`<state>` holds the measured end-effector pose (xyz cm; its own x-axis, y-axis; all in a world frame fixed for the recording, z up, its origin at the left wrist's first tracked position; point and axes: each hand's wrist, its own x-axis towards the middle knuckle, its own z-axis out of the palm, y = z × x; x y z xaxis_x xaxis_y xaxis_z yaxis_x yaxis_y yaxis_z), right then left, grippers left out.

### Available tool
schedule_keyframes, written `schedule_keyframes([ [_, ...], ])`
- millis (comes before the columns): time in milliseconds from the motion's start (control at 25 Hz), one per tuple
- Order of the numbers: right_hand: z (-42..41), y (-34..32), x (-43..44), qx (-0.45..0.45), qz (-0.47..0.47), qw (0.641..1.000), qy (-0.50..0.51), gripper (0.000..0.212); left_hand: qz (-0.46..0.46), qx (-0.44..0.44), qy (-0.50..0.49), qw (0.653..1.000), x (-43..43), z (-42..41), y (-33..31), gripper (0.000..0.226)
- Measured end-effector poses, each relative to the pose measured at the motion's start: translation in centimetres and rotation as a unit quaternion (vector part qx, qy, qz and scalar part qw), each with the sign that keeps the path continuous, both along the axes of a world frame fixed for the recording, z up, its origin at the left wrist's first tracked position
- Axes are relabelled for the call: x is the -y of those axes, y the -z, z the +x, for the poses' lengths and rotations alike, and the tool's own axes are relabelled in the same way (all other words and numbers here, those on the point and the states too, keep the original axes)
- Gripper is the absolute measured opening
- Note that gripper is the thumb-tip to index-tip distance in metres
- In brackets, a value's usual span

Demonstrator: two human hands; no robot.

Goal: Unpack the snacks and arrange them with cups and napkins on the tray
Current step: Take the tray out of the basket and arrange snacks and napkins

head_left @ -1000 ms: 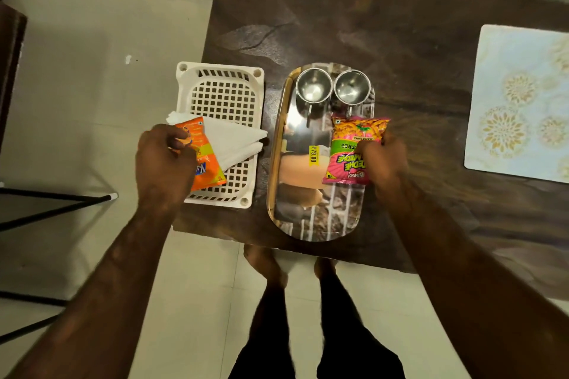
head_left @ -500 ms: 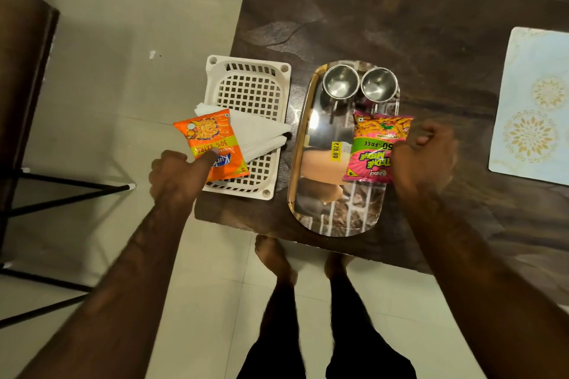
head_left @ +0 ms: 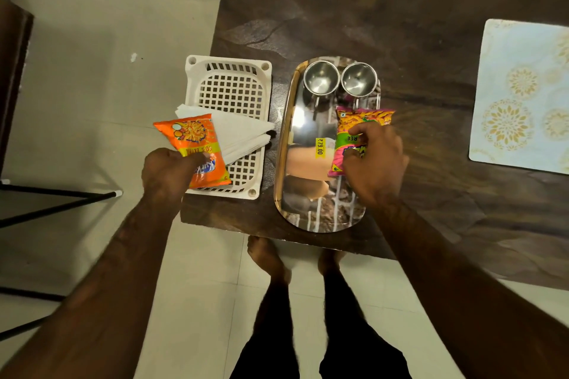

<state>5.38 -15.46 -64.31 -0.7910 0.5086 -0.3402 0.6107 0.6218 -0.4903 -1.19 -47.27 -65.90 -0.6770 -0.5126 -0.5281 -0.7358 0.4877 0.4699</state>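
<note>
A shiny oval steel tray (head_left: 311, 212) lies on the dark table. Two steel cups (head_left: 320, 80) (head_left: 358, 82) stand side by side at its far end. My right hand (head_left: 374, 160) rests on a pink and green snack packet (head_left: 354, 132) lying on the tray's right side. My left hand (head_left: 167, 171) grips an orange snack packet (head_left: 194, 138), held over the near left corner of a white plastic basket (head_left: 229, 77). A stack of white napkins (head_left: 240, 135) lies in the basket, partly hidden by the orange packet.
A pale floral placemat (head_left: 523, 95) lies at the table's right. The table's near edge (head_left: 234, 226) runs just below the basket and tray. Black metal legs (head_left: 61, 203) stand on the tiled floor at left. My bare feet show under the table edge.
My right hand came back onto the pink packet after being just right of it. My left hand lifted the orange packet slightly up and left of the basket.
</note>
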Motion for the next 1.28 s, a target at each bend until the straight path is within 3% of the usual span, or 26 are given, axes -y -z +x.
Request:
schedule_keyframes([
  [120, -0.2, -0.1, -0.2, -0.008, -0.009, 1.0, -0.012, 0.041, 0.074, -0.038, -0.009, 0.996, -0.4, 0.7, -1.9, 0.03],
  [240, -0.2, 0.1, -0.4, -0.022, -0.03, 0.999, -0.023, 0.043, 0.129, -0.07, 0.041, 0.988, -3.1, 1.6, -3.8, 0.05],
  [360, -0.2, 0.3, -0.6, -0.038, -0.056, 0.998, -0.012, 0.043, 0.194, -0.049, 0.103, 0.974, -7.4, 2.1, -3.9, 0.064],
  [560, -0.1, 0.7, -1.0, -0.055, -0.091, 0.994, 0.0, 0.04, 0.244, -0.014, 0.158, 0.957, -14.1, 1.2, -1.6, 0.057],
  [800, -0.1, 0.9, -1.6, -0.052, -0.11, 0.993, -0.007, 0.041, 0.205, 0.044, 0.151, 0.966, -15.9, -0.8, 1.2, 0.061],
  [1040, -0.7, 0.6, -2.1, -0.026, -0.128, 0.991, -0.015, 0.043, 0.057, 0.012, 0.239, 0.969, -17.8, -0.3, 0.9, 0.077],
  [1280, -0.8, 0.2, -2.2, 0.005, -0.023, 0.999, -0.038, 0.05, 0.009, -0.026, 0.287, 0.958, -18.0, -0.4, 0.7, 0.057],
])
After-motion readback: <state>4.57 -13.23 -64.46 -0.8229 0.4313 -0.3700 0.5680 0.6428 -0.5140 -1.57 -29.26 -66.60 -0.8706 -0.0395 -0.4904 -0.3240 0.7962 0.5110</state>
